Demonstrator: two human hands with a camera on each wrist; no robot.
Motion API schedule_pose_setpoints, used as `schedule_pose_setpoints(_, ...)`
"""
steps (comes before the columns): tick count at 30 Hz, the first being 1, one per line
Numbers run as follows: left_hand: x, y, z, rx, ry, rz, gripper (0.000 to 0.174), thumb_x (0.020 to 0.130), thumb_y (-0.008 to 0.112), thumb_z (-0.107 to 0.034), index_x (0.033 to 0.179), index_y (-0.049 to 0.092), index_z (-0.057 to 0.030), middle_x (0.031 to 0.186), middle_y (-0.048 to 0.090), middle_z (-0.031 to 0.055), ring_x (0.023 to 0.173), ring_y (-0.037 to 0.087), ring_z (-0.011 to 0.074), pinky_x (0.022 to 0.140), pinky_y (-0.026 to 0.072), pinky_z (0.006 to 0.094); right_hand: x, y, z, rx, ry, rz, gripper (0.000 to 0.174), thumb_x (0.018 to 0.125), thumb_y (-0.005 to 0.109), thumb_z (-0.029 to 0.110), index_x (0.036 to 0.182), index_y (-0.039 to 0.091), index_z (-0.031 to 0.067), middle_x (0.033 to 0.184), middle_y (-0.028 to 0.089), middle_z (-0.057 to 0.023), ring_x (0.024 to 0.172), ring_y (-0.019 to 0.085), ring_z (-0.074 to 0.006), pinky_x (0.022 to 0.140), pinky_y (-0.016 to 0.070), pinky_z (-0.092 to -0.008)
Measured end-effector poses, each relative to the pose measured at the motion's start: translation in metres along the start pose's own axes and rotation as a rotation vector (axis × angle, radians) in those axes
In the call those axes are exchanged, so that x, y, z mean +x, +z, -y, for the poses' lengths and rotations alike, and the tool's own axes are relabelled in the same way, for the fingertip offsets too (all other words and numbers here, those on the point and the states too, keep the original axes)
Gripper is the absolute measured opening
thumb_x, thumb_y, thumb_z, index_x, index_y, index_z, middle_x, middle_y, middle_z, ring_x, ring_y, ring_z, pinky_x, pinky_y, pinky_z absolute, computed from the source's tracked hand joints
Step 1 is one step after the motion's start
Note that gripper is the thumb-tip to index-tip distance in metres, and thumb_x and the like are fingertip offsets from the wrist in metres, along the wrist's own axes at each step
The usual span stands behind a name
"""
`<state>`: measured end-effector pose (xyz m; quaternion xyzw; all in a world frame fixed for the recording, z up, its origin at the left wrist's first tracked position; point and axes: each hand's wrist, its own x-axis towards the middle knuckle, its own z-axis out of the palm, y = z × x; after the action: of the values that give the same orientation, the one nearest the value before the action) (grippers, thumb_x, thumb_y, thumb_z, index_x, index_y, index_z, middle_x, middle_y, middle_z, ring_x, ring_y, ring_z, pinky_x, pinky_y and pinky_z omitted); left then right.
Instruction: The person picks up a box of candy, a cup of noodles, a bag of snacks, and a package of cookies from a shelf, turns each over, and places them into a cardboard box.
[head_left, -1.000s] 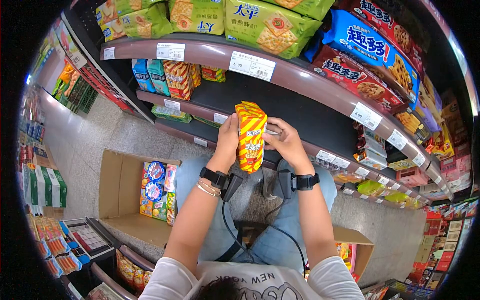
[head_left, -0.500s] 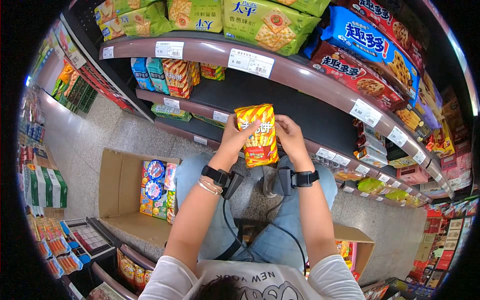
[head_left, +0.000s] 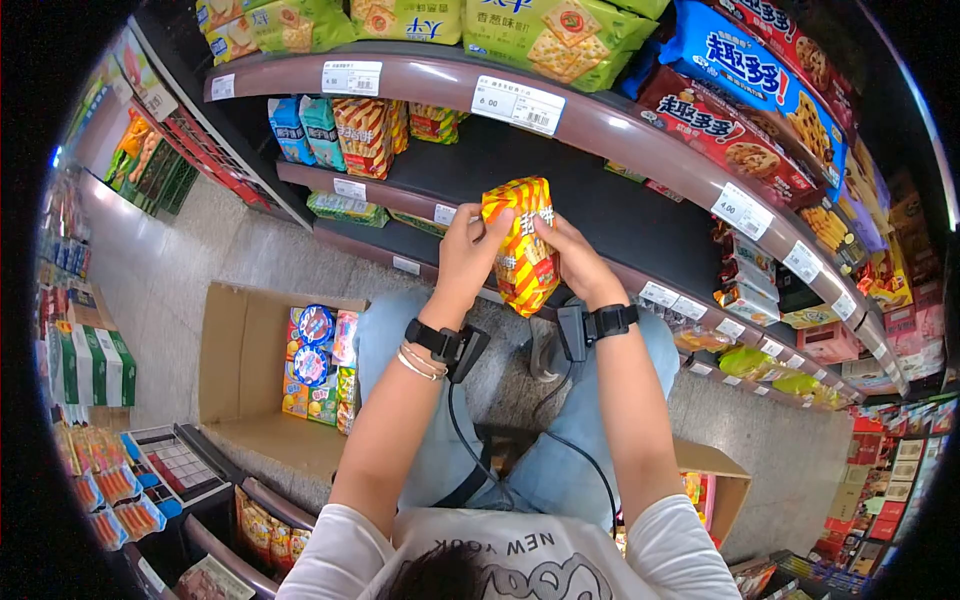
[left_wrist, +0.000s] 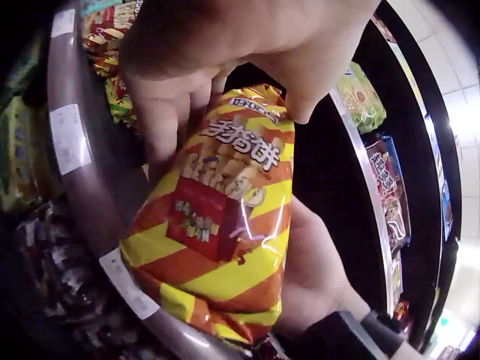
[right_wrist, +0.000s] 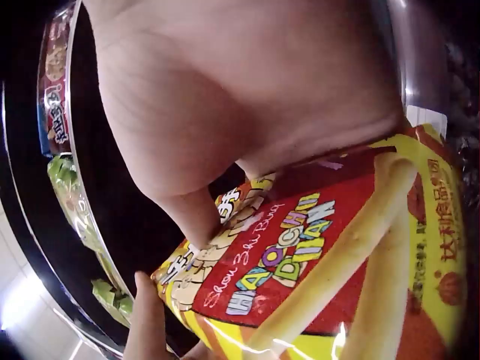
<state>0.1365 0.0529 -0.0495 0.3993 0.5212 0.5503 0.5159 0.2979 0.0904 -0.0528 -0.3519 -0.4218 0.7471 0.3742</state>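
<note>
A yellow-and-red striped bag of finger biscuits [head_left: 525, 255] is held up between both hands, its top tilted slightly left in the head view. My left hand [head_left: 468, 255] grips its left side, with the thumb over the front near the top. On the opposite side, my right hand [head_left: 588, 268] grips it, thumb on the front. The left wrist view shows the bag's printed front [left_wrist: 232, 195] with pictured biscuit sticks. In the right wrist view, a red panel with colourful letters [right_wrist: 285, 247] faces the camera, below the right hand.
A dark shelf [head_left: 590, 190] with price tags lies ahead; similar striped bags [head_left: 362, 135] stand at its left. Green cracker packs [head_left: 560, 40] and cookie packs [head_left: 735, 130] fill the level above. An open carton [head_left: 240, 370] with snacks sits on the floor at left, another carton [head_left: 715, 480] at right.
The hands have turned the bag from its narrow side to its printed front, then tilted it and raised it toward the shelf. The head view has shifted slightly.
</note>
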Motion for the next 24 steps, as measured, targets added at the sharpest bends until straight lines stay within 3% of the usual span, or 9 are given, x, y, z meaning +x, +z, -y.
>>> schedule_pose_setpoints(6,-0.025,-0.012,-0.032,-0.019,0.004,0.058,0.045,0.085,0.062,-0.043,0.108,0.050,-0.0073,0.097,0.062,-0.0004,0.089,0.055,0.0090,0.065,0.0451,0.0285,-0.020,0.024,0.004,0.068,-0.053,0.014,0.044,0.092,0.055,0.030,0.126,0.046,0.0044,0.116,0.057,-0.0047,0.106,0.055,-0.0128,0.092,0.0425,-0.0281)
schedule_pose_setpoints(9,-0.044,-0.027,-0.069,-0.052,0.083,0.007,0.040,0.086,0.065,-0.029,0.102,0.051,0.0056,0.095,0.063,0.0117,0.087,0.058,0.0114,0.075,0.0463,0.0249,-0.034,0.061,0.012,0.038,-0.087,0.025,0.045,0.094,0.051,0.031,0.130,0.041,0.0041,0.121,0.053,-0.0046,0.110,0.052,-0.0126,0.095,0.0403,-0.0283)
schedule_pose_setpoints(11,-0.048,-0.054,-0.080,0.071,0.130,0.001,0.044,0.087,0.063,-0.034,0.102,0.052,0.0061,0.095,0.063,0.0117,0.088,0.058,0.0117,0.075,0.0466,0.0257,-0.042,0.094,0.018,0.009,-0.132,0.064,0.047,0.095,0.049,0.031,0.132,0.038,0.0040,0.124,0.051,-0.0050,0.113,0.050,-0.0125,0.096,0.0389,-0.0287)
schedule_pose_setpoints(15,-0.083,-0.112,-0.119,0.065,0.037,-0.063,0.042,0.092,0.055,-0.037,0.107,0.053,0.0017,0.098,0.061,0.0082,0.090,0.056,0.0105,0.075,0.0456,0.0260,-0.037,0.152,0.014,-0.162,-0.132,0.215,0.048,0.096,0.047,0.030,0.135,0.034,0.0037,0.128,0.048,-0.0061,0.116,0.046,-0.0131,0.099,0.0359,-0.0285)
schedule_pose_setpoints(17,-0.097,-0.152,-0.122,0.133,-0.071,-0.053,0.047,0.091,0.051,-0.046,0.120,0.050,-0.0095,0.107,0.057,0.0011,0.093,0.054,0.0073,0.069,0.0470,0.0282,-0.032,0.185,0.006,-0.220,-0.142,0.271,0.047,0.095,0.051,0.025,0.133,0.035,0.0029,0.125,0.050,-0.0073,0.115,0.047,-0.0142,0.098,0.0374,-0.0293)
schedule_pose_setpoints(19,-0.094,-0.204,-0.093,0.101,-0.039,0.020,0.049,0.094,0.041,-0.048,0.123,0.048,-0.0092,0.113,0.057,0.0034,0.102,0.055,0.0138,0.077,0.0506,0.0396,-0.020,0.213,-0.015,-0.266,-0.148,0.306,0.048,0.092,0.055,0.024,0.131,0.036,0.0025,0.122,0.051,-0.0076,0.112,0.049,-0.0145,0.096,0.0394,-0.0299)
schedule_pose_setpoints(21,-0.113,-0.235,-0.099,0.012,-0.255,-0.058,0.053,0.094,0.038,-0.051,0.126,0.047,-0.0098,0.116,0.057,0.0054,0.103,0.057,0.0175,0.080,0.0505,0.0411,-0.009,0.243,-0.036,-0.217,-0.098,0.326,0.051,0.088,0.061,0.021,0.129,0.037,0.0015,0.119,0.053,-0.0082,0.107,0.051,-0.0145,0.092,0.0424,-0.0304)
schedule_pose_setpoints(23,-0.128,-0.262,-0.098,-0.101,-0.302,-0.104,0.056,0.093,0.036,-0.054,0.127,0.046,-0.0105,0.117,0.057,0.0064,0.103,0.058,0.0186,0.082,0.0502,0.0413,0.007,0.266,-0.070,-0.262,-0.134,0.375,0.052,0.089,0.061,0.022,0.131,0.037,0.0034,0.120,0.053,-0.0076,0.108,0.051,-0.0131,0.090,0.0436,-0.0288)
schedule_pose_setpoints(24,-0.137,-0.273,-0.102,-0.164,-0.308,-0.101,0.058,0.091,0.043,-0.055,0.125,0.046,-0.0093,0.112,0.057,0.0062,0.099,0.058,0.0182,0.079,0.0499,0.0419,0.016,0.277,-0.087,-0.314,-0.176,0.399,0.054,0.087,0.063,0.020,0.131,0.037,0.0019,0.119,0.053,-0.0086,0.108,0.051,-0.0135,0.091,0.0433,-0.0289)
